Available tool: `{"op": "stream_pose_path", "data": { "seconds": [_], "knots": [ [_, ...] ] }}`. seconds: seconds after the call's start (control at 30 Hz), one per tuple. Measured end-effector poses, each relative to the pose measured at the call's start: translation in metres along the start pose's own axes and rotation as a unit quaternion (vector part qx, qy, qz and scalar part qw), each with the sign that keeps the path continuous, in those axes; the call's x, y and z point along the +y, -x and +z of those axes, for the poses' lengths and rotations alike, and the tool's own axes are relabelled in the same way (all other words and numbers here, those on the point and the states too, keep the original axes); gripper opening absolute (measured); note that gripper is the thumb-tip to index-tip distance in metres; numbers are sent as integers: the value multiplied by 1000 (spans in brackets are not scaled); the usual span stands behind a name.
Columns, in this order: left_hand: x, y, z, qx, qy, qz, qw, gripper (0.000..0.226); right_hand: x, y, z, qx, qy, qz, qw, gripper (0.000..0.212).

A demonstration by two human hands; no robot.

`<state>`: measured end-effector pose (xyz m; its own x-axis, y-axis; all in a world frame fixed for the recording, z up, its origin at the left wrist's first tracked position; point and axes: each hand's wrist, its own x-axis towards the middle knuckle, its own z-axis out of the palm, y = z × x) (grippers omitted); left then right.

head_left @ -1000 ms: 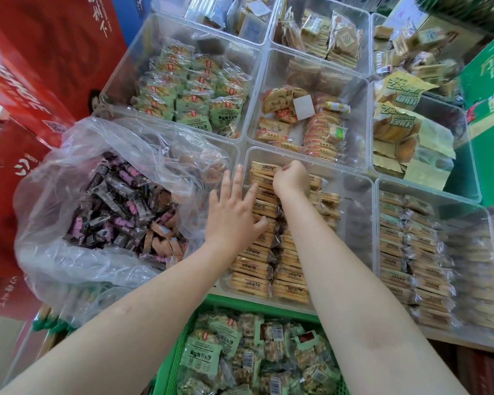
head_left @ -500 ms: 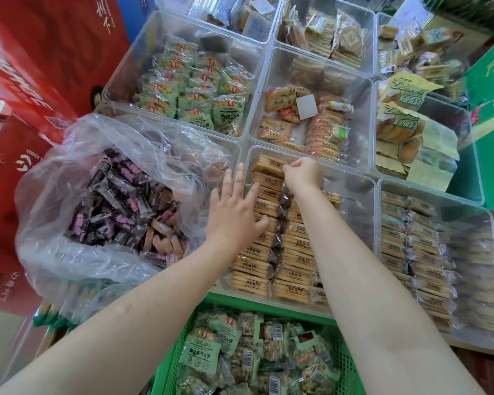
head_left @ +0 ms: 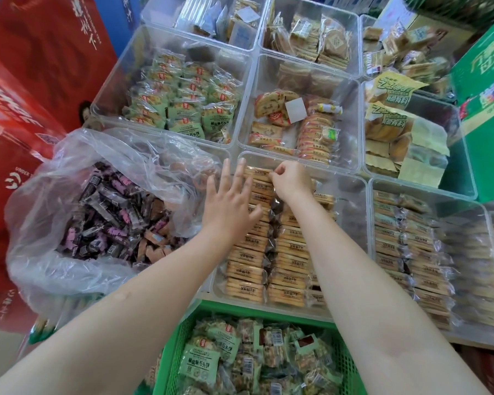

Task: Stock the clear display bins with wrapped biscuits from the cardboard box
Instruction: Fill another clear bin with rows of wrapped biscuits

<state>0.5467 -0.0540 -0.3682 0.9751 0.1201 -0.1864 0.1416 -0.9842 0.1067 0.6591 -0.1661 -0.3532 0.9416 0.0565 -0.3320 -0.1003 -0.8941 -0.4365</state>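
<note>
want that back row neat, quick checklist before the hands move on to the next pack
1. Right hand pinching the rearmost biscuit pack: ok.
2. Left hand flat, steadying the left row: ok.
3. Packs standing in two even rows in the clear bin: ok.
4. Free space on the bin's right side: ok.
5. Plastic bag clear of the bin: ok.
6. Cardboard box with more stock: cannot tell, not in view.

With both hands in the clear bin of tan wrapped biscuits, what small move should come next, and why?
Probably set the packet down: the right hand pinches a tan wrapped biscuit packet at the far end of the left row in the clear plastic bin, while the left hand rests flat on that row, fingers straight. Pressing the packet flush, then letting go, would likely finish the row.
</note>
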Motion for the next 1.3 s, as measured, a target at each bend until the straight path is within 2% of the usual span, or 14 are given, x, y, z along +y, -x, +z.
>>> {"op": "stream_pose_path", "data": {
  "seconds": [0.07, 0.2, 0.4, 0.57, 0.7, 0.87, 1.07, 1.2, 1.3],
  "knots": [
    [0, -2, 2, 0, -11, 2, 1000, 73, 4, 1, -10, -12, 24, -29, 999, 19],
    [0, 0, 4, 12, 4, -9, 1000, 71, 16, 14, -16, 61, 93, -70, 991, 23],
    [1, 0, 6, 30, 2, -27, 999, 70, 19, 19, 4, -16, 183, -59, 981, 36],
    [2, 0, 7, 38, -10, -32, 999, 72, 21, 11, 7, -42, 41, -7, 998, 26],
    [1, 0, 6, 41, -9, -35, 999, 72, 27, 11, 6, -29, -73, 0, 997, 12],
    [2, -1, 8, 44, -11, -35, 998, 68, 31, 12, 8, -21, -111, -10, 994, 9],
    [1, -3, 8, 37, -4, -30, 999, 67, 26, 14, 7, -6, -33, -13, 999, 15],
    [1, -1, 5, 33, 8, -23, 999, 63, 27, 36, 0, 37, 33, -63, 997, 16],
    [0, 3, 4, 54, 32, 3, 998, 50, 31, 49, 0, 42, 80, -109, 990, 17]
  ]
}}
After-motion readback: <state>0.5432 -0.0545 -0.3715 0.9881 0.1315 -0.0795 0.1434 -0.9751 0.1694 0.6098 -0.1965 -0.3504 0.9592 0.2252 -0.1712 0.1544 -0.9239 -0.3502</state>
